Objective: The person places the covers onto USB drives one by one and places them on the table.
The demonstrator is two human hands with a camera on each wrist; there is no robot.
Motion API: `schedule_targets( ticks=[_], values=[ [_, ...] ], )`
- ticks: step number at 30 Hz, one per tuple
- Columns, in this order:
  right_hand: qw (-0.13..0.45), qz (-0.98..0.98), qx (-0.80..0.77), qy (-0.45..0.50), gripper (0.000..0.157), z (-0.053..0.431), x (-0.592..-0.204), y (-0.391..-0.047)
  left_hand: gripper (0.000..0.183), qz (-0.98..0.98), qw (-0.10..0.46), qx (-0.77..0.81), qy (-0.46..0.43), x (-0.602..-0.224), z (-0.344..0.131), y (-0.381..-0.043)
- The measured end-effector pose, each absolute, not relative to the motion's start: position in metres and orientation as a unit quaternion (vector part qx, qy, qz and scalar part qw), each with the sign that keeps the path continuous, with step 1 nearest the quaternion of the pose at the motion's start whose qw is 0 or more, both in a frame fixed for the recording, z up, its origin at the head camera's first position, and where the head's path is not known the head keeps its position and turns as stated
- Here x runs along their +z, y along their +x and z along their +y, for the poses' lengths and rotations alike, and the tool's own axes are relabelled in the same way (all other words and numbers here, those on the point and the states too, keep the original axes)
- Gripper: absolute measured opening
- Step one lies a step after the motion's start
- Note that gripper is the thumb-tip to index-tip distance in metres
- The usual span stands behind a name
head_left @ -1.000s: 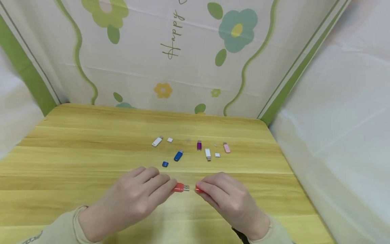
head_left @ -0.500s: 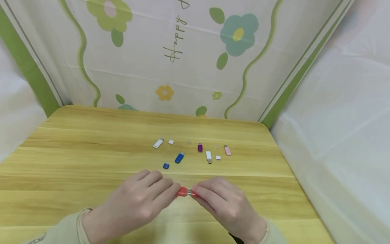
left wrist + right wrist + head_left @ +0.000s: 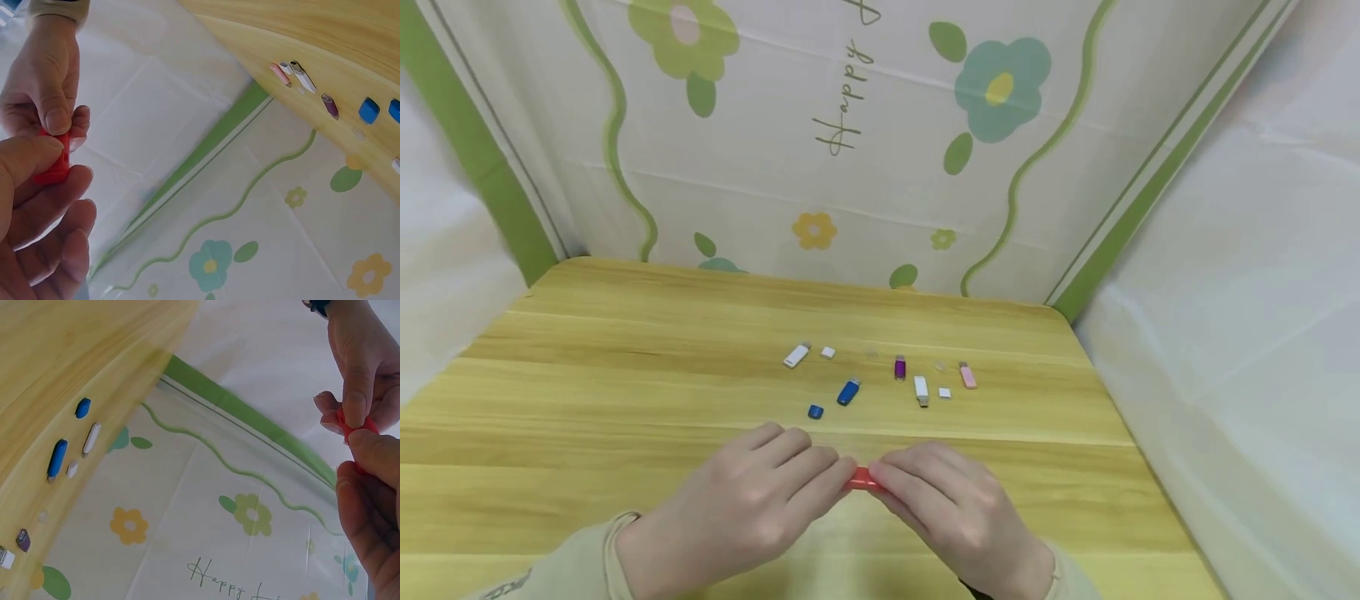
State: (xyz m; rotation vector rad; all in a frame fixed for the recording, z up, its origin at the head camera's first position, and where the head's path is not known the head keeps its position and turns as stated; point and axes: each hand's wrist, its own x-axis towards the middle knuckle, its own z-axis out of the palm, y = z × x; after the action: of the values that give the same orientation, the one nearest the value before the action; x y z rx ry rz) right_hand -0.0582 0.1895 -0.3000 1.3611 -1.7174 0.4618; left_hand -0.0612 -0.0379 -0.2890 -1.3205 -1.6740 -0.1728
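Between my hands is a red USB stick (image 3: pixel 861 478), held level over the near part of the table. My left hand (image 3: pixel 752 500) pinches its body between thumb and fingers. With thumb and fingertips, my right hand (image 3: pixel 951 508) grips the red cap at the other end. No metal plug shows between the two red parts, and my fingers hide most of both. In the left wrist view the red body (image 3: pixel 56 165) shows under my left thumb; in the right wrist view the red cap (image 3: pixel 365 425) shows beside my right thumb.
Beyond my hands on the wooden table (image 3: pixel 625 400) lie uncapped USB sticks: blue (image 3: pixel 848 392), purple (image 3: pixel 900 367), pink (image 3: pixel 967 375), and white ones at left (image 3: pixel 797 355) and right (image 3: pixel 921 391). A blue cap (image 3: pixel 816 412), white caps (image 3: pixel 945 393) and clear caps lie among them. A flowered curtain (image 3: pixel 737 167) hangs behind.
The red stick and its cap were apart with the metal plug bare; my hands have come together, the cap has slid over the plug, and the plug is now hidden.
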Motion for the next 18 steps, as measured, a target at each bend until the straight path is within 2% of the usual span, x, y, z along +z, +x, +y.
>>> schedule_targets(
  ticks=[18],
  values=[
    [0.454,-0.661,0.182,0.568,0.02,0.183,-0.288,-0.062,0.023,-0.651,0.493,-0.059,-0.574,-0.289,-0.037,-0.067]
  ],
)
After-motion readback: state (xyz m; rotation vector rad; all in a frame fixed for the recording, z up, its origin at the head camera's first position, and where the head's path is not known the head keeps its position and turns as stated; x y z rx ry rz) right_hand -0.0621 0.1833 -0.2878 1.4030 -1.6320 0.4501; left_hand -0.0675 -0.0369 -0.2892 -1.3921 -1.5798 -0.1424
